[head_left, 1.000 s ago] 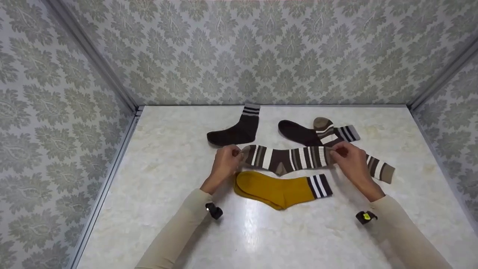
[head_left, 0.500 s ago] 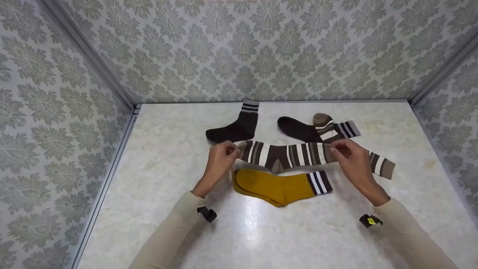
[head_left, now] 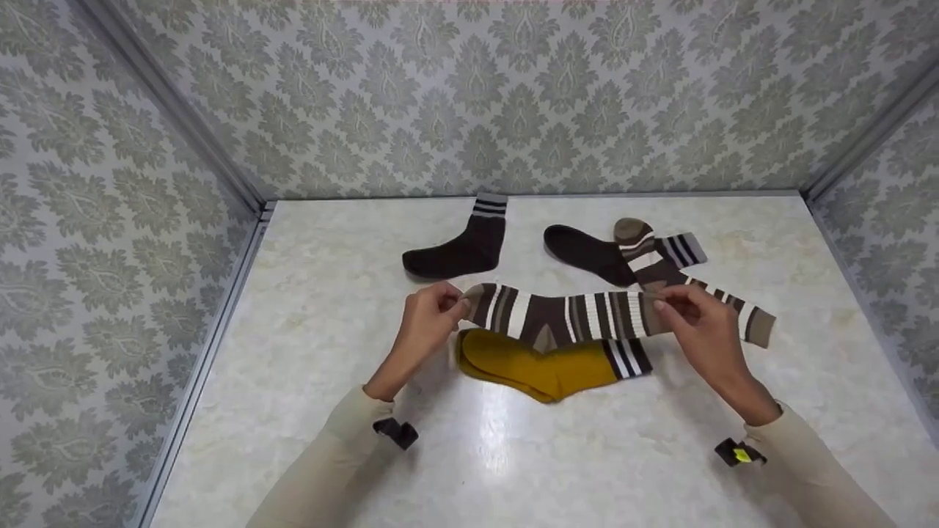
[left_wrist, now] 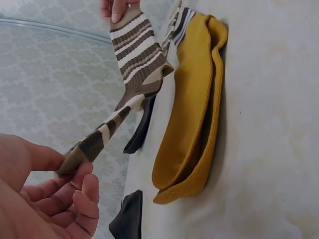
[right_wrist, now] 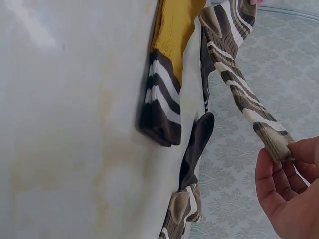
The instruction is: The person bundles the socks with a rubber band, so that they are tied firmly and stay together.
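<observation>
A brown, white and tan striped sock (head_left: pixel 546 320) is stretched sideways between both hands. My left hand (head_left: pixel 428 323) pinches its toe end; in the left wrist view the thumb and fingers of that hand (left_wrist: pixel 50 194) grip the tan tip. The cuff is pinched by my right hand (head_left: pixel 708 334), seen also in the right wrist view as a hand (right_wrist: pixel 294 184) on the tan edge. Both wrist views show the striped sock (left_wrist: pixel 137 52) (right_wrist: pixel 239 84) raised off the table. Just nearer than it lie mustard socks (head_left: pixel 557 374), one on the other, with striped dark cuffs.
Behind, a dark sock with a grey striped cuff (head_left: pixel 469 246) lies on the pale table (head_left: pixel 308 440). To its right, another dark sock (head_left: pixel 587 253) lies crossed by a second striped sock (head_left: pixel 653 264). Patterned walls (head_left: pixel 513 88) enclose the back and sides.
Both hands have shifted slightly apart, still pinching the striped sock, which has come nearer and now overlaps the mustard socks' upper edge in the head view. The view has tilted slightly.
</observation>
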The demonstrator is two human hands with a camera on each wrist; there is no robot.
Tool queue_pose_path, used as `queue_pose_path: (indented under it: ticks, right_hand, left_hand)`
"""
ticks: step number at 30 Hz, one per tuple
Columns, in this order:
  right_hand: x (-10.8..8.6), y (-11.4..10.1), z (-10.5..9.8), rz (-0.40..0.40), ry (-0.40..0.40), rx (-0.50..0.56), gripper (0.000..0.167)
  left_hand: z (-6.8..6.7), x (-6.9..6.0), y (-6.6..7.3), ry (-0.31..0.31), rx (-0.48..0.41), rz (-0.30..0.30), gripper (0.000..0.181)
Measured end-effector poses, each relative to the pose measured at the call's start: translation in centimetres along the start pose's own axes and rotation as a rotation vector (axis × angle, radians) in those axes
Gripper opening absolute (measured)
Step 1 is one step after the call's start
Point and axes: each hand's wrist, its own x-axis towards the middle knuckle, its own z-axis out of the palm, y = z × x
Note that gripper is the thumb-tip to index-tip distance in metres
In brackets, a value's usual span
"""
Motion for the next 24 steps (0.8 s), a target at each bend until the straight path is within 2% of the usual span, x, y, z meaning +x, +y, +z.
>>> queue_pose_path:
  ticks: [7, 16, 24]
  right_hand:
    - [-1.5, -0.7, -1.2, 0.038, 0.010, 0.008, 0.019]
    - [-2.8, -0.2, -1.9, 0.120, -0.024, -0.011, 0.018]
    - [-3.1, 1.1, -2.0, 0.124, -0.101, -0.036, 0.014]
  left_hand:
    - [0.1, -1.7, -0.1, -0.066, -0.036, -0.048, 0.005]
    - [0.4, -3.6, -1.3, -0.117, -0.076, -0.128, 0.006]
    - [1.2, -4.3, -2.3, -0.174, -0.059, -0.132, 0.008]
